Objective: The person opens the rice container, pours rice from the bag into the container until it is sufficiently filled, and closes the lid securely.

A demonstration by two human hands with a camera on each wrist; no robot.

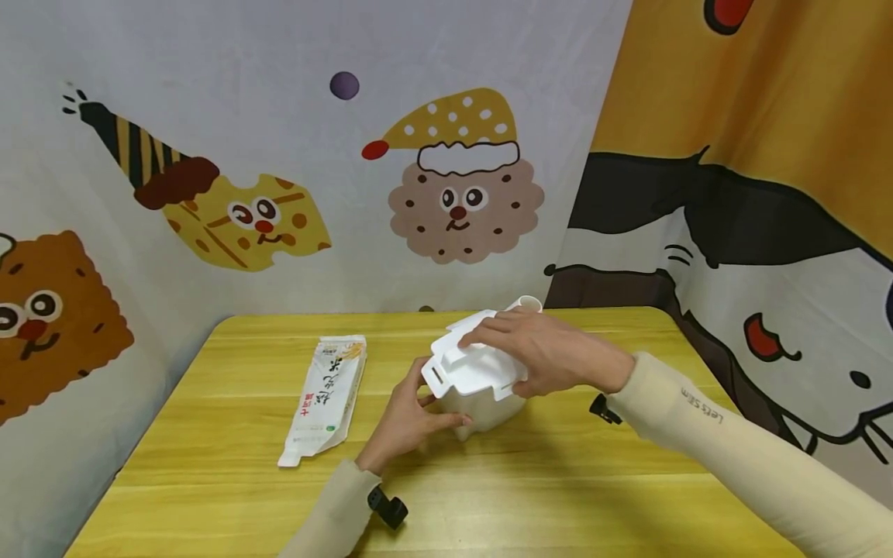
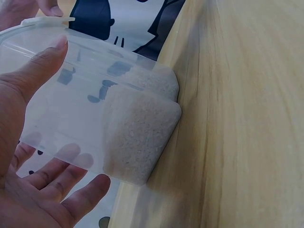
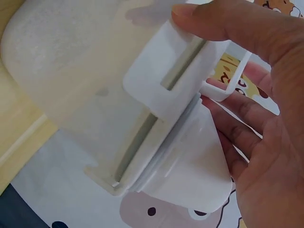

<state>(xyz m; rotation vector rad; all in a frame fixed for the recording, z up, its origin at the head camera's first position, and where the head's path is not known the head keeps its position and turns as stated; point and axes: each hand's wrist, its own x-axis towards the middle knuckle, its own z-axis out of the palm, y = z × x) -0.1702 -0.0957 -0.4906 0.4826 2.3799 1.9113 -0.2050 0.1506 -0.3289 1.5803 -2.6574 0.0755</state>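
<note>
A clear plastic storage container [image 1: 491, 411] stands on the table, its lower part holding white rice [image 2: 142, 135]. My left hand [image 1: 410, 418] holds the container's side, thumb on one face and fingers around the other. On top is a white lid [image 1: 474, 368] with slotted side flaps. My right hand [image 1: 547, 350] grips the lid, its thumb on one slotted flap [image 3: 147, 83] in the right wrist view. A white cup-shaped part [image 3: 190, 164] sticks up from the lid beside that hand's fingers.
A flattened white packet [image 1: 326, 397] with printed characters lies to the left on the yellow wood-grain table [image 1: 230, 434]. Behind the table hangs a cloth [image 1: 279, 46] printed with cartoon figures.
</note>
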